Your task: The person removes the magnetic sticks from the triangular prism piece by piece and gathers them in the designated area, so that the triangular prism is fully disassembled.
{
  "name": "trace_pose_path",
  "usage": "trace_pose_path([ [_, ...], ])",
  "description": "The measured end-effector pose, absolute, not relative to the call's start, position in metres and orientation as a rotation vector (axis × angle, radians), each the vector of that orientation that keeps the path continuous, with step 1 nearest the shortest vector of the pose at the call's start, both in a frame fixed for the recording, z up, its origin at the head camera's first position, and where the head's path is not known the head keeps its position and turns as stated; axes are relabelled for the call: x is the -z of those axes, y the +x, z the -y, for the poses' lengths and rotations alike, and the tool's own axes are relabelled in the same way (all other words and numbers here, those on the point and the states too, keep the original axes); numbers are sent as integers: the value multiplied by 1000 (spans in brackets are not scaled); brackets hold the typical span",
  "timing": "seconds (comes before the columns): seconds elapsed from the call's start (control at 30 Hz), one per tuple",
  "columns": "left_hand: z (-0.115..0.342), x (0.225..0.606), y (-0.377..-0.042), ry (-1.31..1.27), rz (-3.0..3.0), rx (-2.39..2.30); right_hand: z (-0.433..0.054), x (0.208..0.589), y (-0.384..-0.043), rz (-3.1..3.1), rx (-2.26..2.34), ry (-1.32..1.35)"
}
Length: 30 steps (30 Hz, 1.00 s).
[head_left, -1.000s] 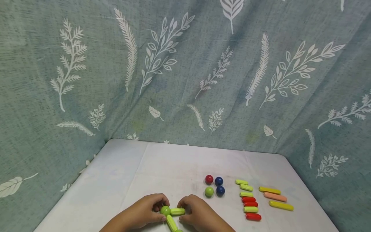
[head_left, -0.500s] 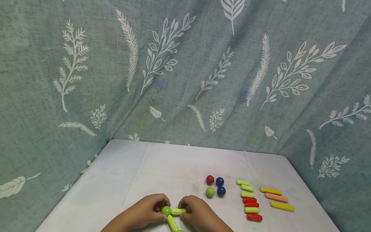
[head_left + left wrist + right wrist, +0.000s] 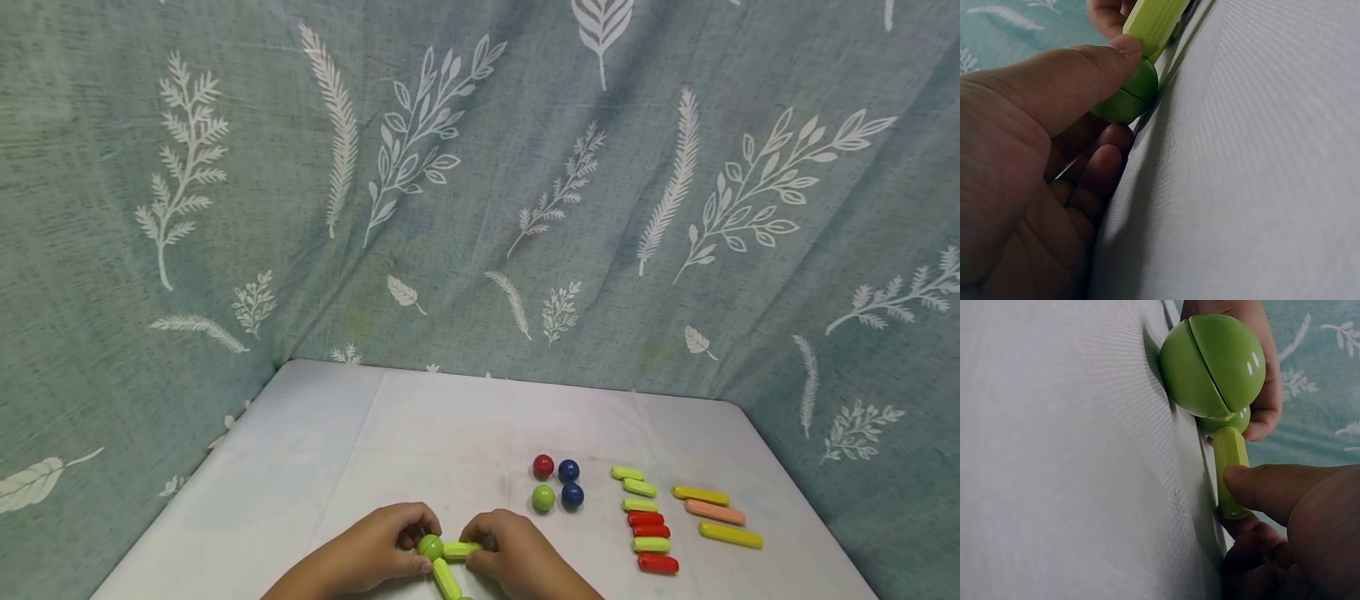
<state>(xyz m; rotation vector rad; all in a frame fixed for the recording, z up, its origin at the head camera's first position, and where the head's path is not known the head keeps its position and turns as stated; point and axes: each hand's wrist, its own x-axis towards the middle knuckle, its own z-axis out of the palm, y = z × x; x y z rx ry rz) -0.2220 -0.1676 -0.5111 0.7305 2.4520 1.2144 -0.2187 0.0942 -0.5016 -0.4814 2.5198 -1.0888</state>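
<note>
At the near edge of the table in the head view, my left hand (image 3: 378,542) pinches a green ball (image 3: 431,547) between thumb and fingers. A short lime-green stick (image 3: 459,550) points right from that ball, and my right hand (image 3: 517,554) pinches its outer end. Another lime-green stick (image 3: 447,578) runs from the ball toward the bottom of the view. A second green ball (image 3: 1213,365) shows large in the right wrist view, in front of the first. In the left wrist view, the thumb lies across the ball (image 3: 1127,94) and touches a ridged lime stick (image 3: 1155,25).
Right of the hands lie a red ball (image 3: 543,466), a loose green ball (image 3: 543,498) and two blue balls (image 3: 572,497). Farther right are several short lime sticks (image 3: 640,505), red sticks (image 3: 658,564), yellow sticks (image 3: 731,535) and an orange stick (image 3: 716,512). Leaf-patterned cloth (image 3: 480,208) surrounds the white table (image 3: 420,442).
</note>
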Motion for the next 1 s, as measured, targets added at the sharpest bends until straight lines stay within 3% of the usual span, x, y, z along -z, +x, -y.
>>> trace_pose_path([
  [1.0, 168, 511, -218, 726, -2436, -1248, -93, 504, -213, -2568, 1065, -444],
])
